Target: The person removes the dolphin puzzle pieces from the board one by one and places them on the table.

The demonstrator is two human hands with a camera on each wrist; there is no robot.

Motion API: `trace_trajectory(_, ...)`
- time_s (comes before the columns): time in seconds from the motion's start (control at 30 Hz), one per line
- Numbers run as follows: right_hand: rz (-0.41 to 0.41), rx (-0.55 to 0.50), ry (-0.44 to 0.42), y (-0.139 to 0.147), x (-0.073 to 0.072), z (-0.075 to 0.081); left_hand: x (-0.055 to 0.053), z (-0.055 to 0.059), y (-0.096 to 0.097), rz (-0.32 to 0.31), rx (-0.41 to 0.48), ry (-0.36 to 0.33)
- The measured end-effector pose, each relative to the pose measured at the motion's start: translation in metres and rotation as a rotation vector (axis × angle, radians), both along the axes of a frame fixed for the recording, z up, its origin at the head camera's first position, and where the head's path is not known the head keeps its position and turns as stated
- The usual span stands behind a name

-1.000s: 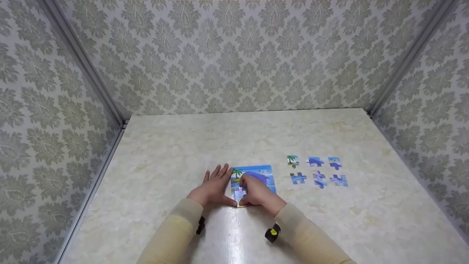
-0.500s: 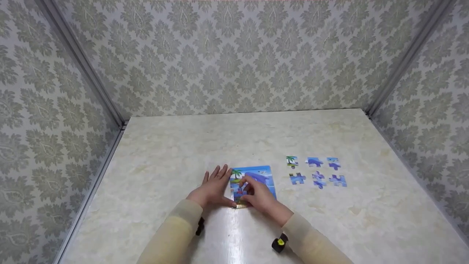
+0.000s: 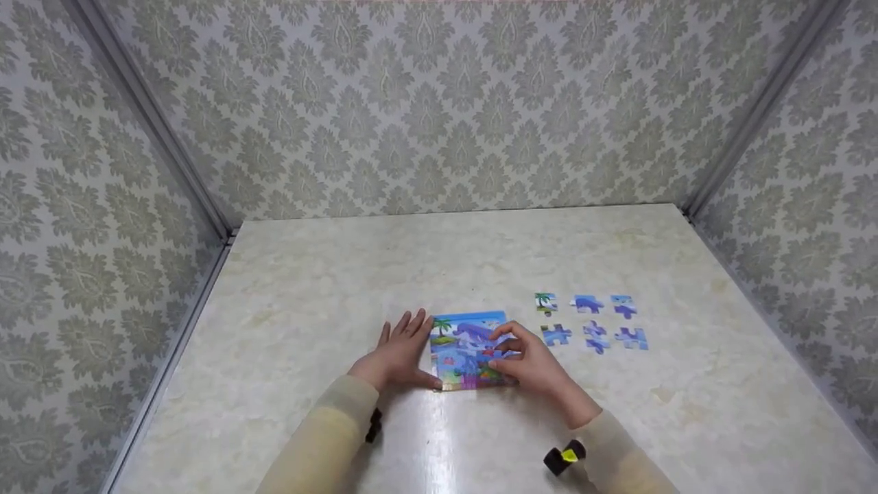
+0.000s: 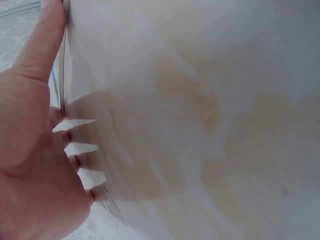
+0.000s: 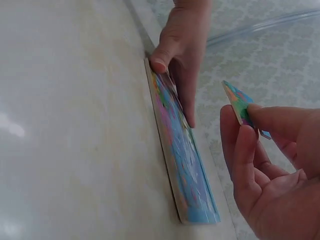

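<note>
A square picture puzzle board (image 3: 473, 317) with a palm tree and a dolphin lies flat on the table. My left hand (image 3: 396, 353) rests along its left edge, fingers straight and spread. Its thumb (image 5: 159, 65) lies on the near left corner in the right wrist view. Over the right part of the board, my right hand (image 3: 538, 367) pinches a puzzle piece (image 5: 237, 102) between thumb and fingers. That piece shows green, orange and blue, and it is held tilted, apart from the board. In the left wrist view the board is seen only as a thin edge.
Several loose puzzle pieces lie in two rows right of the board, among them a palm tree piece (image 3: 546, 302) and a dolphin piece (image 3: 588, 304). Patterned walls (image 3: 429, 103) stand behind and beside the pale marbled table (image 3: 329, 274).
My right hand has lifted the puzzle piece from the near left part of the board and moved right with it. My left hand has stayed in place.
</note>
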State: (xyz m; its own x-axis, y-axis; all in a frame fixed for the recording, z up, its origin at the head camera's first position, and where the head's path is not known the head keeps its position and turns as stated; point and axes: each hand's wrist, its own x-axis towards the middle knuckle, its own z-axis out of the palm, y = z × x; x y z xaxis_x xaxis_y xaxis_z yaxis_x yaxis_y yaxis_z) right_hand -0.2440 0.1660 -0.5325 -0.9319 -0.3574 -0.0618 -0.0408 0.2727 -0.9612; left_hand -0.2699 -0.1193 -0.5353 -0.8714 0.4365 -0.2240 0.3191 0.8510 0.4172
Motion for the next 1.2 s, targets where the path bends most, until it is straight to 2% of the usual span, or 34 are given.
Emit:
trace_trajectory(0.13,-0.038,0.040,-0.014,0.029,0.004,0.001,-0.001,-0.001,0.000,0.000,0.002,0.003)
trace_trajectory(0.3,-0.123,0.111,-0.022,0.061,0.005,-0.002,-0.002,-0.001,-0.001,-0.005,0.002,0.004)
trace_trajectory(0.57,-0.168,0.231,-0.049,0.100,0.008,-0.010,-0.002,-0.001,0.000,0.003,0.006,0.001)
trace_trajectory(0.7,-0.203,0.291,-0.052,0.106,0.009,-0.012,-0.002,-0.002,-0.001,0.000,0.012,0.002)
trace_trajectory(0.97,-0.262,0.464,-0.015,0.100,0.008,-0.015,-0.001,-0.001,-0.001,-0.001,0.011,0.005)
trace_trajectory(1.2,-0.278,0.492,0.023,0.099,0.007,-0.019,-0.001,0.000,0.000,0.002,0.001,-0.006)
